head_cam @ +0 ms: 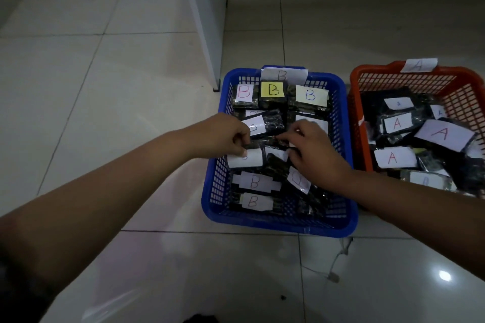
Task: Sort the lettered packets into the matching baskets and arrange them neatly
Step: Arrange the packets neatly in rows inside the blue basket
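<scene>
The left hand (pixel 223 134) is seen curled over the middle of the blue basket (pixel 346 228), its fingers closed in a pinch on the top edge of a dark packet with a white label (pixel 245 158); the letter on that label is mostly hidden by the fingers. The right hand (pixel 312 149) is lowered into the same basket just beside it, fingers bent and closed on the dark packets at the centre, though exactly which packet is gripped cannot be told. Between the two hands a small strip of dark wrapping is visible.

Around the hands, the blue basket is filled with dark packets carrying paper labels marked B. Along the far wall three are stood in a row: a white label with a red B (pixel 244 92), a yellow label with a dark B (pixel 273 89) and a pale label with a blue B (pixel 311 95). Nearer the camera two more B packets (pixel 254 181) are laid flat, one behind the other. A paper tag marked B (pixel 283 75) is fixed to the far rim.

Just to the right, on the tiled floor (pixel 105 81), an orange basket (pixel 357 118) is set, tagged A (pixel 418 65) on its far rim. Dark packets labelled A (pixel 396 123) are lying in it loosely, overlapping at different angles.
</scene>
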Demonstrator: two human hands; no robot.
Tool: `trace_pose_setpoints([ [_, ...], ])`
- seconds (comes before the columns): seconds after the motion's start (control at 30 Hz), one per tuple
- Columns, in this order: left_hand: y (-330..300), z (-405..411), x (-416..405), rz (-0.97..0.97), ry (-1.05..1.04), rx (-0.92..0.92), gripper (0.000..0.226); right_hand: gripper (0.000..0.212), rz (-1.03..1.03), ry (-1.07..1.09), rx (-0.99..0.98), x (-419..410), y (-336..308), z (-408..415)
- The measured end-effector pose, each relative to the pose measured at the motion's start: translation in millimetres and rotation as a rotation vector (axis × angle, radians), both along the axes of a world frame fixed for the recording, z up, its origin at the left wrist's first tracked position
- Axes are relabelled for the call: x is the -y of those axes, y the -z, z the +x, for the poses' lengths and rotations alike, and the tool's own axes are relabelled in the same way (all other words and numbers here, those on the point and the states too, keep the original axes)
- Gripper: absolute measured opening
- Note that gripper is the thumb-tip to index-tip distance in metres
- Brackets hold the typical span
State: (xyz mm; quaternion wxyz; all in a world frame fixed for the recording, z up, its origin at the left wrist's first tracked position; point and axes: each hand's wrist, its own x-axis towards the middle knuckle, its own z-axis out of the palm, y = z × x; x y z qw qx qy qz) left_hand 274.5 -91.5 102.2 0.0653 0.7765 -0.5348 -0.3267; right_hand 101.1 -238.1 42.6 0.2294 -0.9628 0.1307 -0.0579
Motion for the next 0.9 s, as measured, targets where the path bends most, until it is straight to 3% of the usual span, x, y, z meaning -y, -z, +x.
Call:
trace_pose_setpoints([
  [0.1,11,-4,-5,-0.049,0.037,0.064,0.01,0.044,0.156,0.006,-0.152,-6,-6,-26],
  [0.17,15,-2,-7,-0.055,0.035,0.074,0.011,0.069,0.074,-0.034,-0.316,-14,3,-42],
  [0.23,16,0,-7,-0.055,0.039,0.068,0.011,0.077,-0.09,-0.087,-0.379,-17,12,-47],
  [0.3,16,1,-5,-0.045,0.038,0.037,0.009,0.069,-0.118,-0.091,-0.364,-16,13,-44],
  [0.4,16,1,-4,-0.053,0.016,-0.006,0.009,0.06,0.05,0.053,-0.262,-8,-6,-34],
  [0.53,27,-5,-8,-0.127,-0.023,0.025,0.016,0.072,0.138,0.265,-0.185,19,-27,-19],
  [0.67,40,-12,-9,-0.272,-0.105,0.11,0.026,0.075,0.123,0.192,-0.2,27,-19,-8],
  [0.8,41,-18,-13,-0.392,-0.158,0.227,0.015,0.055,-0.094,-0.029,-0.165,24,-9,-2],
  [0.9,46,-24,-22,-0.423,-0.141,0.202,0.01,0.046,-0.335,-0.054,-0.122,20,-5,-2],
])
